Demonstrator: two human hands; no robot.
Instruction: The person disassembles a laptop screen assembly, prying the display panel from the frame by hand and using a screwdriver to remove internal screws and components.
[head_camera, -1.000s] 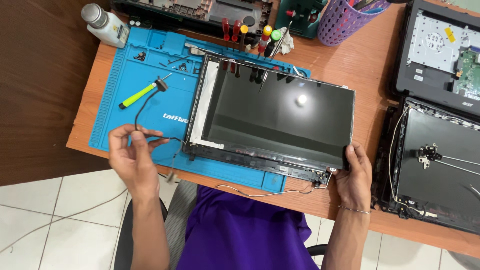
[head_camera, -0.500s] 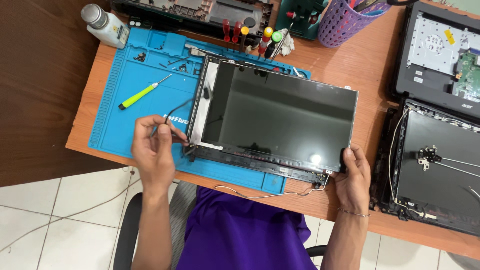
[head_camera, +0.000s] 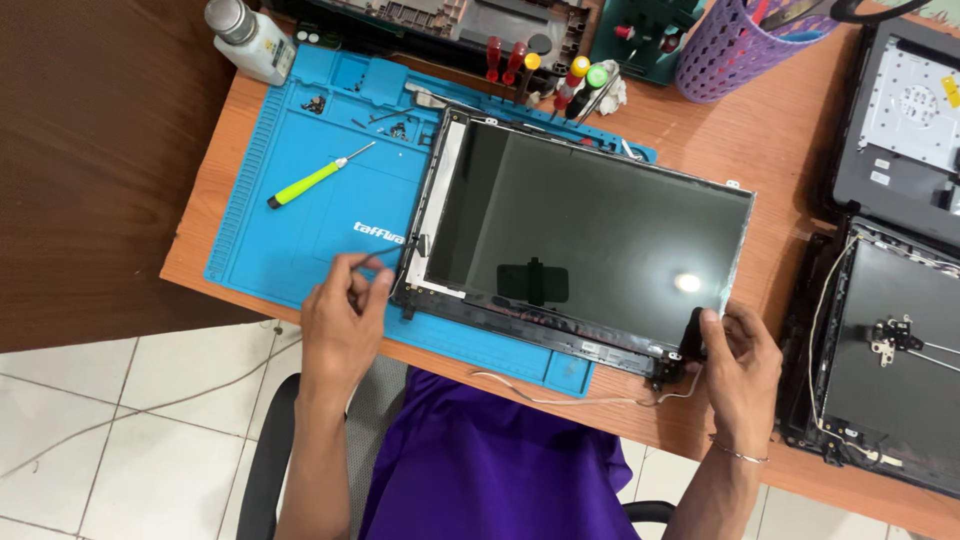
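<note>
A bare laptop screen panel (head_camera: 590, 235) in its dark frame lies on a blue work mat (head_camera: 300, 220) on the wooden desk. My left hand (head_camera: 342, 325) is at the panel's near-left corner, its fingers pinching a thin black cable (head_camera: 380, 258) that runs to the panel's left edge. My right hand (head_camera: 738, 358) grips the panel's near-right corner by the hinge. A thin grey wire (head_camera: 560, 398) trails along the desk's front edge below the panel.
A yellow-green screwdriver (head_camera: 318, 177) and small screws (head_camera: 398, 128) lie on the mat. A white bottle (head_camera: 250, 40), several colour-tipped screwdrivers (head_camera: 560, 75) and a purple mesh cup (head_camera: 738, 45) stand at the back. Opened laptop shells (head_camera: 890, 350) lie at right.
My left hand has moved right from the mat's front edge to the panel's near-left corner, carrying the black cable with it. My right hand has stayed on the near-right corner.
</note>
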